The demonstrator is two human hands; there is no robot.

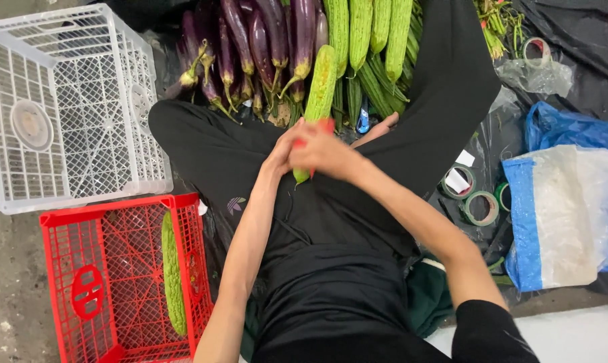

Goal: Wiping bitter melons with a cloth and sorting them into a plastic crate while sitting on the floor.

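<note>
A grey concrete floor (8, 282) carries a white plastic crate (69, 101) and, just beside it, a red plastic crate (116, 282). Black plastic sheeting (586, 40) spread over it holds purple eggplants (250, 47), green gourds (371, 40), tape rolls (482, 207) and a blue-and-white sack (566, 215).

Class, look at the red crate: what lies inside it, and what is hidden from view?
Inside the red crate lies one long green gourd against its right wall, on the mesh floor. The crate's lower end runs out of frame, so anything there cannot be seen.
</note>
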